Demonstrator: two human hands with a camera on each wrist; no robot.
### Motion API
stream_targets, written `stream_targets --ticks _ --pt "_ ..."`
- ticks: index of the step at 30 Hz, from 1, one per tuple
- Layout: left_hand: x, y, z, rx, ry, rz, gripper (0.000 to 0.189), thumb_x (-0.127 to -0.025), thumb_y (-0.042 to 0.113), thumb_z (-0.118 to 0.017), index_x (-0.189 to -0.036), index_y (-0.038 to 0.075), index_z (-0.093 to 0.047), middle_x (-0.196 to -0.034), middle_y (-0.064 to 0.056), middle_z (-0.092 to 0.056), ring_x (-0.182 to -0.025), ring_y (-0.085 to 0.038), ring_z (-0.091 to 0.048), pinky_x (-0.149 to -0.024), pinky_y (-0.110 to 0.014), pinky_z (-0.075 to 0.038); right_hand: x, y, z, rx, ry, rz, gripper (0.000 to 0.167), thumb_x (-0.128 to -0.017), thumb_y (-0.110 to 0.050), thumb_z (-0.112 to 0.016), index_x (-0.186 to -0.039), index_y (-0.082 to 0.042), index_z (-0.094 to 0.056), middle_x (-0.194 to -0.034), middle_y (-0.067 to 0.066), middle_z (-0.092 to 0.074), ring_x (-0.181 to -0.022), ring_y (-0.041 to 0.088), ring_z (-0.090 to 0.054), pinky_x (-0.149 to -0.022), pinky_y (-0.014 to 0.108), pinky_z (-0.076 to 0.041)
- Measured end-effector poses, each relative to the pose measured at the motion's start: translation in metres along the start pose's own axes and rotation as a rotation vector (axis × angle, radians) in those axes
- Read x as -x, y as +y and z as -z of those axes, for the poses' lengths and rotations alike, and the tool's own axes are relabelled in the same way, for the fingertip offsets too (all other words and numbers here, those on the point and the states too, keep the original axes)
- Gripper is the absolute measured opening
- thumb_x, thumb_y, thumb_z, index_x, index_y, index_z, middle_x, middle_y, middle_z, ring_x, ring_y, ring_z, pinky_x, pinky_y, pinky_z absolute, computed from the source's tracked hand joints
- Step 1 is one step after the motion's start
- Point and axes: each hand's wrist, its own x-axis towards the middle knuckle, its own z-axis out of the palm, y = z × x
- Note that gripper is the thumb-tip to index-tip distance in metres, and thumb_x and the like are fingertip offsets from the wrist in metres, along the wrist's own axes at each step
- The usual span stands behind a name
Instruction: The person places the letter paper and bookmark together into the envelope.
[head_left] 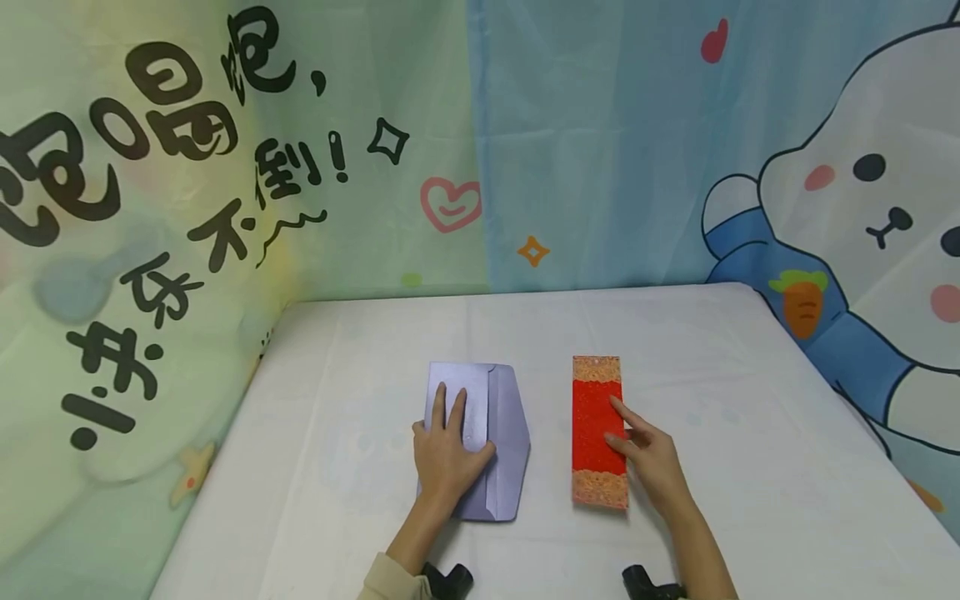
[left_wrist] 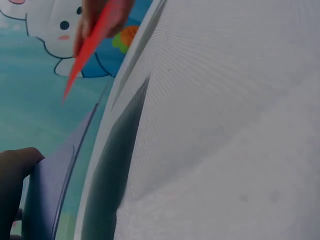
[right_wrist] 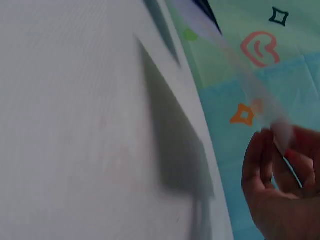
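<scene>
My left hand (head_left: 448, 462) holds a lavender envelope (head_left: 512, 450), two fingers stretched over its face and the thumb toward its right side, where a pointed flap extends. In the left wrist view the envelope (left_wrist: 55, 185) is raised off the table. My right hand (head_left: 654, 458) pinches the right edge of a red card (head_left: 596, 425) with glittery gold bands at both ends. The card stands apart from the envelope, to its right. Seen nearly edge-on in the right wrist view, the card (right_wrist: 255, 85) is pale and blurred between thumb and fingers.
A white-covered table (head_left: 337, 392) lies under both hands, with shadows of the held things on it. Printed curtains (head_left: 592, 150) with drawings and lettering rise behind and to the sides. Black wrist mounts (head_left: 452, 582) show at the bottom edge.
</scene>
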Motion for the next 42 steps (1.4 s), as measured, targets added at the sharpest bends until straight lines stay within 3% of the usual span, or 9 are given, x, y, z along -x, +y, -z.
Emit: stream_targets --ticks 4,7,12,15,20,34,36,39,42 --pt "-0.003 0.004 -0.001 0.012 -0.002 -0.014 0.080 -0.058 0.044 -0.069 -0.131 0.017 -0.053 -0.142 -0.012 -0.039 -0.072 -0.032 -0.044 -0.063 -0.038 -0.038 0.004 -0.011 -0.010 -0.093 -0.116 0.117 0.067 -0.083 -0.021 -0.067 -0.143 -0.024 -0.036 -0.098 0.014 -0.050 -0.092 0.020 -0.046 -0.076 0.022 -0.044" --pt "-0.004 0.007 -0.001 0.018 -0.010 -0.017 0.077 -0.061 0.043 -0.068 -0.131 0.017 -0.053 -0.142 -0.011 -0.039 -0.072 -0.032 -0.044 -0.063 -0.037 -0.038 0.005 -0.015 -0.020 -0.143 -0.203 0.192 0.071 -0.082 -0.014 -0.068 -0.144 -0.020 -0.035 -0.088 0.015 -0.048 -0.087 0.019 -0.048 -0.074 0.023 -0.048" --pt "-0.003 0.009 0.000 0.035 -0.016 -0.012 0.073 -0.064 0.041 -0.067 -0.131 0.017 -0.053 -0.142 -0.012 -0.039 -0.072 -0.032 -0.044 -0.061 -0.035 -0.038 0.003 -0.016 -0.039 -0.142 -0.304 0.249 0.073 -0.080 -0.006 -0.068 -0.144 -0.013 -0.032 -0.096 0.020 -0.047 -0.083 0.021 -0.048 -0.068 0.023 -0.050" --pt "-0.002 0.010 0.000 0.040 -0.029 -0.009 0.073 -0.064 0.042 -0.067 -0.132 0.017 -0.053 -0.143 -0.012 -0.037 -0.073 -0.032 -0.044 -0.061 -0.034 -0.038 0.001 -0.017 -0.048 -0.106 -0.339 0.264 0.073 -0.080 -0.005 -0.068 -0.144 -0.011 -0.032 -0.091 0.020 -0.050 -0.078 0.022 -0.050 -0.063 0.022 -0.050" --pt "-0.003 0.011 0.001 0.033 -0.048 -0.015 0.073 -0.067 0.043 -0.067 -0.133 0.017 -0.051 -0.143 -0.013 -0.036 -0.075 -0.033 -0.046 -0.064 -0.035 -0.040 -0.002 -0.016 -0.055 -0.017 -0.355 0.273 0.071 -0.079 -0.007 -0.070 -0.142 -0.012 -0.037 -0.074 0.012 -0.052 -0.068 0.018 -0.049 -0.053 0.020 -0.042" --pt "-0.004 0.011 0.001 0.034 -0.086 0.002 0.074 -0.068 0.045 -0.066 -0.135 0.018 -0.049 -0.145 -0.011 -0.034 -0.079 -0.033 -0.047 -0.068 -0.037 -0.040 0.000 -0.034 -0.059 0.051 -0.349 0.298 0.070 -0.078 0.000 -0.068 -0.140 -0.001 -0.036 -0.067 0.010 -0.051 -0.059 0.016 -0.046 -0.050 0.021 -0.042" --pt "-0.004 0.010 0.001 0.030 -0.078 0.004 0.074 -0.068 0.045 -0.066 -0.135 0.018 -0.050 -0.145 -0.011 -0.035 -0.078 -0.034 -0.046 -0.067 -0.037 -0.040 0.002 -0.038 -0.062 0.071 -0.349 0.298 0.070 -0.078 0.002 -0.068 -0.139 0.001 -0.036 -0.073 0.015 -0.054 -0.058 0.018 -0.047 -0.050 0.021 -0.043" --pt "-0.004 0.009 0.002 0.023 -0.065 0.005 0.074 -0.067 0.044 -0.066 -0.134 0.017 -0.050 -0.144 -0.012 -0.036 -0.077 -0.034 -0.046 -0.067 -0.037 -0.040 0.001 -0.037 -0.068 0.128 -0.318 0.289 0.071 -0.076 0.001 -0.070 -0.140 -0.002 -0.038 -0.109 0.025 -0.058 -0.059 0.017 -0.048 -0.050 0.022 -0.044" --pt "-0.004 0.009 0.002 0.021 -0.062 0.002 0.074 -0.067 0.044 -0.066 -0.134 0.017 -0.050 -0.144 -0.012 -0.036 -0.077 -0.034 -0.047 -0.067 -0.037 -0.041 -0.002 -0.030 -0.074 0.170 -0.286 0.289 0.073 -0.075 -0.001 -0.072 -0.140 -0.008 -0.039 -0.142 0.019 -0.037 -0.061 0.014 -0.048 -0.052 0.021 -0.045"
